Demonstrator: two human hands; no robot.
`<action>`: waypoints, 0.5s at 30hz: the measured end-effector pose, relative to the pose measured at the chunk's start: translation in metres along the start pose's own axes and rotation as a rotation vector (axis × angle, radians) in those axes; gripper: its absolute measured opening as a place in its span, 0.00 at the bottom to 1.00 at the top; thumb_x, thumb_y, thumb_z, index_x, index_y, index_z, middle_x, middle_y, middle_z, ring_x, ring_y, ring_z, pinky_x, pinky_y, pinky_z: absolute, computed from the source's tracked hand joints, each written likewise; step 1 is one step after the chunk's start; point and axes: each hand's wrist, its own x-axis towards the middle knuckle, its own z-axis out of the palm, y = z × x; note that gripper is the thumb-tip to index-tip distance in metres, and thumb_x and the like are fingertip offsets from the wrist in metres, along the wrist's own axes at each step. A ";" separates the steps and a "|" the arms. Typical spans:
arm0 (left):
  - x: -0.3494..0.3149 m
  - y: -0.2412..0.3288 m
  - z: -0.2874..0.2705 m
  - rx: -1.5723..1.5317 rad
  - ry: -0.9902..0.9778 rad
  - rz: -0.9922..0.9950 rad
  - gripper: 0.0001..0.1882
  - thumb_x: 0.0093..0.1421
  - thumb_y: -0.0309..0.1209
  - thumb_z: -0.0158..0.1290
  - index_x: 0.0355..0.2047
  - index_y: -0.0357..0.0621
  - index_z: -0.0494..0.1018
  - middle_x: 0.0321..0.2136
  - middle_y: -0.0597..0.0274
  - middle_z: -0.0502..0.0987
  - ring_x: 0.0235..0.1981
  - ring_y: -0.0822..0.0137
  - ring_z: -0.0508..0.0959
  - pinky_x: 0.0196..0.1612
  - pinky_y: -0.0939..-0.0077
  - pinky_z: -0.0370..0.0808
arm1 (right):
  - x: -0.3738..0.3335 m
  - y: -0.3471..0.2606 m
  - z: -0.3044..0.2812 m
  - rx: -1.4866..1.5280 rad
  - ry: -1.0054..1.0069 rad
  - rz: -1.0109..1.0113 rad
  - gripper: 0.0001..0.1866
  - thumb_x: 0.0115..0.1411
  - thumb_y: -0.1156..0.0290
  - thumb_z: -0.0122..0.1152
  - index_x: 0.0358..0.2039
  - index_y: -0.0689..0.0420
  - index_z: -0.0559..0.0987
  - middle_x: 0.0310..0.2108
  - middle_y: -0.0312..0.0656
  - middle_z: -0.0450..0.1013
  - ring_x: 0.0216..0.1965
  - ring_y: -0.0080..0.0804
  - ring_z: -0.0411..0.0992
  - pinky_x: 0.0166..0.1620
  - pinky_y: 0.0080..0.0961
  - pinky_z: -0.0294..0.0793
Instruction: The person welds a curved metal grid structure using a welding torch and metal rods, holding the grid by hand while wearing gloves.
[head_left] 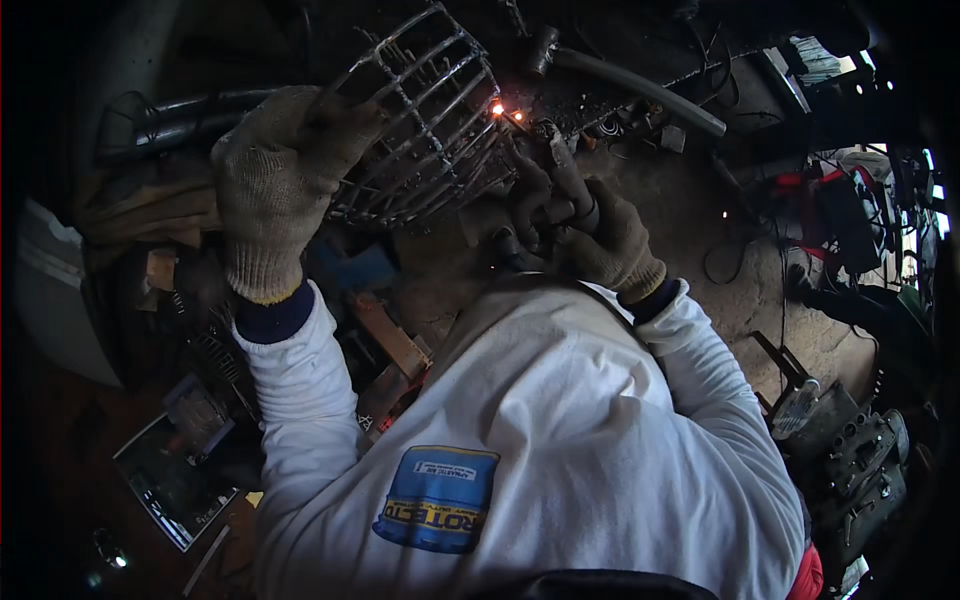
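Note:
A rounded cage of welded metal bars (428, 112) stands tilted in front of me at the upper middle. My left hand (268, 178), in a knitted work glove, is closed on the cage's left side, its fingertips dark and partly lost against the bars. In a matching glove, my right hand (612, 240) grips a welding electrode holder (566, 178), much of it in shadow. Orange-white light glows at the thin electrode's tip (516, 120), by the cage's right edge.
A hammer (640, 92) lies beyond my right hand on a dark, cluttered work surface. Metal pipes (195, 115) sit left of the cage. Farther right are a red-and-black machine (835, 210) and cables; greasy metal machinery (860, 455) stands lower right.

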 end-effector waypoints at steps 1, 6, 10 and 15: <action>0.002 0.001 0.001 0.106 0.013 0.051 0.14 0.54 0.36 0.68 0.34 0.39 0.81 0.23 0.63 0.82 0.23 0.71 0.81 0.28 0.76 0.77 | 0.000 0.001 0.000 -0.001 0.002 0.000 0.32 0.55 0.63 0.69 0.55 0.67 0.71 0.39 0.49 0.79 0.40 0.37 0.79 0.44 0.31 0.78; 0.001 0.006 -0.001 0.314 0.007 0.041 0.15 0.54 0.38 0.68 0.36 0.42 0.80 0.27 0.62 0.82 0.26 0.70 0.81 0.31 0.75 0.77 | 0.003 0.001 0.001 -0.420 0.012 -0.207 0.27 0.56 0.62 0.68 0.54 0.60 0.73 0.42 0.49 0.78 0.40 0.38 0.79 0.44 0.31 0.77; -0.002 -0.001 -0.003 0.323 0.007 0.060 0.14 0.54 0.30 0.67 0.40 0.42 0.79 0.33 0.60 0.82 0.31 0.67 0.82 0.35 0.72 0.78 | 0.004 0.003 0.000 -0.767 0.044 -0.499 0.22 0.58 0.64 0.66 0.52 0.56 0.75 0.44 0.48 0.77 0.37 0.37 0.79 0.43 0.30 0.77; 0.000 -0.005 -0.006 0.532 -0.011 0.264 0.15 0.52 0.31 0.68 0.40 0.47 0.78 0.34 0.59 0.81 0.32 0.60 0.81 0.35 0.71 0.78 | 0.004 0.004 0.002 -0.804 0.055 -0.610 0.17 0.55 0.68 0.65 0.45 0.56 0.77 0.43 0.45 0.78 0.38 0.34 0.77 0.41 0.31 0.77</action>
